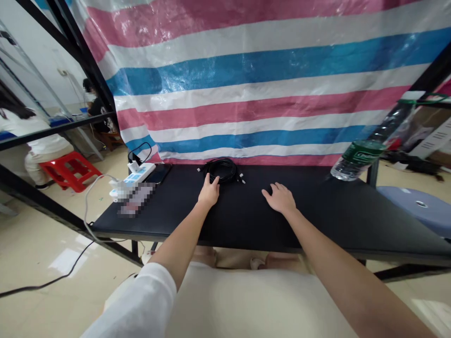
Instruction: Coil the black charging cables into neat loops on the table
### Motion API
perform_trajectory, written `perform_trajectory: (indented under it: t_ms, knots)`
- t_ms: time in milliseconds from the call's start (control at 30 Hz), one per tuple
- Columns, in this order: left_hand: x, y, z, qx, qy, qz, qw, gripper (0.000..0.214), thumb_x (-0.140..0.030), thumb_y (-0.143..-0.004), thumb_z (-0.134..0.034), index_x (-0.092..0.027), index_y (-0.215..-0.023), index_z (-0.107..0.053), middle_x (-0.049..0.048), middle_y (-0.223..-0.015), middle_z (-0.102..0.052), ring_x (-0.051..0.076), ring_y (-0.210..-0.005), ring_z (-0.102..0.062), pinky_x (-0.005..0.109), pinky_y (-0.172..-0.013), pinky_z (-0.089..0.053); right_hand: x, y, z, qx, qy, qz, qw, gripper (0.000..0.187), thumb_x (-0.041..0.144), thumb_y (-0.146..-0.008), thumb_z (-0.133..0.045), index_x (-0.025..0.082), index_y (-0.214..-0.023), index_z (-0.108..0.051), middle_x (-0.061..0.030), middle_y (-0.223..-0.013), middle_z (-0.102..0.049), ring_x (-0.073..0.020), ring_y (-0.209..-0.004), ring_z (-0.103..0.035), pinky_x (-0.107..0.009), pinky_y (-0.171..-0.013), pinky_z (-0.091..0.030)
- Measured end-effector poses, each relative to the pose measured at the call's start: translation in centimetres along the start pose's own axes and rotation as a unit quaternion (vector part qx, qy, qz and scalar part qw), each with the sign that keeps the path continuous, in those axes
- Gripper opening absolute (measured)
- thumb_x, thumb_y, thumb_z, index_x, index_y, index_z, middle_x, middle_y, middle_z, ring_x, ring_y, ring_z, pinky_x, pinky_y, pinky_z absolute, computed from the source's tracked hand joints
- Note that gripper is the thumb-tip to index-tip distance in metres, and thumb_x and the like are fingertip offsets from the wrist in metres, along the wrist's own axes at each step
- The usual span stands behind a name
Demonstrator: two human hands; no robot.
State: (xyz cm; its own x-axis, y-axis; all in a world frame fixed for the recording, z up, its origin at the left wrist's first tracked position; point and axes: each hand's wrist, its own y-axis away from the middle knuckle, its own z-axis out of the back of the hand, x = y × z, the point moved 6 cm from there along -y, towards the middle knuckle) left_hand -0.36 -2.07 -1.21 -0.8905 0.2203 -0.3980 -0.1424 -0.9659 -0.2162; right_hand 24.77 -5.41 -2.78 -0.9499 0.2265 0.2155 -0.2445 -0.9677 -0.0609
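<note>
A coiled black cable [229, 170] lies toward the back of the black tabletop, its light-tipped connectors sticking out on both sides. My left hand [209, 191] is at the near left edge of the coil. Its thumb and index finger point forward and stand apart, reaching the cable; I cannot tell whether they press on it, and the other fingers are partly hidden. To the right of the coil, my right hand [281, 198] rests palm down on the tabletop, thumb out and fingers stretched, holding nothing.
On the left of the black table [246, 225] lie a white power strip [139, 174] with plugs, a dark phone [159, 173] and a blurred flat item [137, 199]. A water bottle [364, 152] leans at the right. Behind hangs a striped sheet [246, 112]. People sit at far left.
</note>
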Motion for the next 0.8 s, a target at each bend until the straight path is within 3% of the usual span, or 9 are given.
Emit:
perform_trajectory:
  t_ms: [200,400,567,800]
  knots:
    - [-0.7,-0.3,-0.3,0.033,-0.015,-0.042,0.998,0.043,-0.017,-0.091,-0.042,-0.013,-0.133,-0.051,0.0194,-0.154,-0.034,0.027,-0.14,-0.039,0.039,-0.113,-0.038,-0.4,1.0,-0.6,0.005,0.001,-0.008,1.0,0.063,0.053,-0.089,-0.04,0.013,-0.136,-0.052,-0.0167,-0.146,-0.047,-0.0313,-0.136,-0.039,-0.046,-0.112,-0.028]
    - [0.1,-0.5,0.3,-0.02,-0.058,0.028,0.998,0.047,-0.013,-0.088,-0.043,-0.016,-0.134,-0.053,0.0206,-0.155,-0.031,0.033,-0.141,-0.037,0.046,-0.112,-0.037,-0.3,0.8,-0.4,-0.004,-0.004,-0.007,1.0,0.061,0.052,-0.088,-0.041,0.013,-0.134,-0.053,-0.0166,-0.144,-0.048,-0.0309,-0.135,-0.04,-0.046,-0.111,-0.028]
    - [0.0,-1.0,-0.4,0.033,-0.077,0.036,0.996,0.059,-0.012,-0.088,-0.042,-0.024,-0.145,-0.041,0.0197,-0.158,-0.026,0.034,-0.13,-0.051,0.048,-0.108,-0.039,-0.1,1.1,0.0,0.0,-0.003,-0.016,1.0,0.058,0.049,-0.088,-0.042,0.013,-0.132,-0.055,-0.0169,-0.143,-0.049,-0.031,-0.134,-0.041,-0.046,-0.11,-0.029]
    - [0.0,-1.8,-1.0,0.06,-0.075,0.015,0.995,0.057,-0.01,-0.086,-0.042,-0.023,-0.142,-0.047,0.0154,-0.159,-0.026,0.035,-0.139,-0.039,0.047,-0.113,-0.035,-0.2,1.0,0.0,-0.02,-0.007,-0.009,1.0,0.057,0.05,-0.087,-0.044,0.013,-0.128,-0.057,-0.0169,-0.139,-0.052,-0.032,-0.13,-0.045,-0.046,-0.108,-0.032]
